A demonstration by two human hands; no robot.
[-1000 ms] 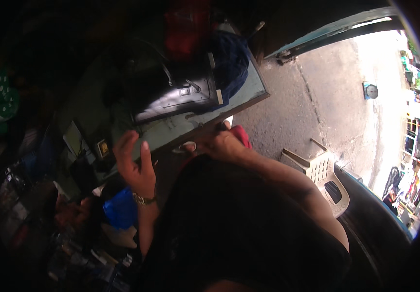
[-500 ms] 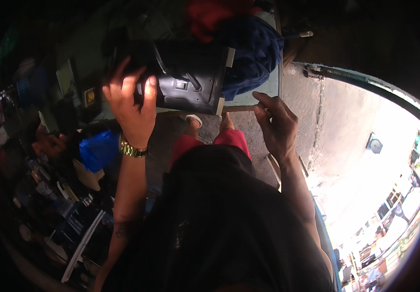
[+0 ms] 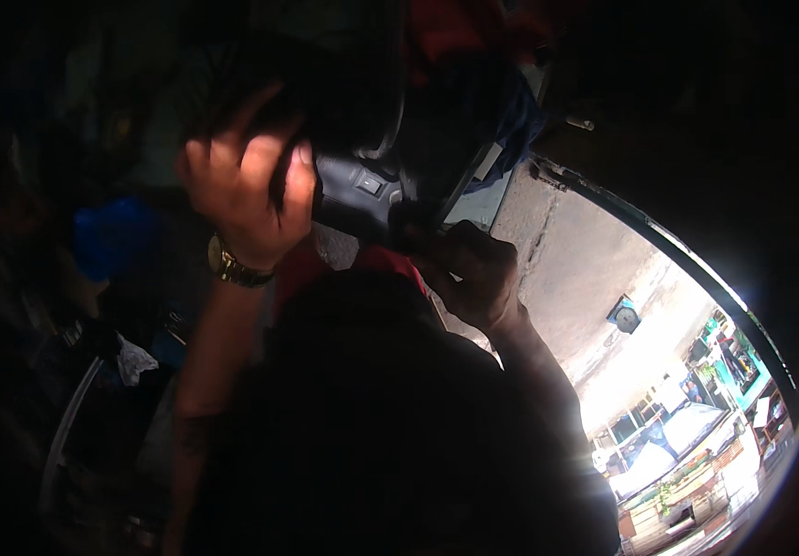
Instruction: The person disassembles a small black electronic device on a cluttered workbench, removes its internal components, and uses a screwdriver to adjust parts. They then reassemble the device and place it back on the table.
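Note:
A black boxy device (image 3: 355, 190) with a small rocker switch (image 3: 371, 183) and a dark cord (image 3: 381, 148) is in front of me, tilted and mostly in shadow. My left hand (image 3: 251, 185), with a gold watch (image 3: 231, 263) on its wrist, wraps round the device's left side, thumb on the switch face. At the near right corner is my right hand (image 3: 469, 269), its fingers bent and pressed together against or beside the device. Deep shadow hides its fingertips, so whatever they pinch does not show.
Dark blue cloth (image 3: 517, 125) lies beyond the device on a pale surface (image 3: 484, 202), with red cloth (image 3: 455, 37) farther off. A blue bag (image 3: 112, 236) sits in the dark clutter at left. Sunlit concrete floor (image 3: 571, 269) and a round-faced item (image 3: 623, 315) are at right.
The device has tilted and come nearer to me, with my left hand still on it. My right hand has moved left and inward to its near right corner. The view has turned and darkened.

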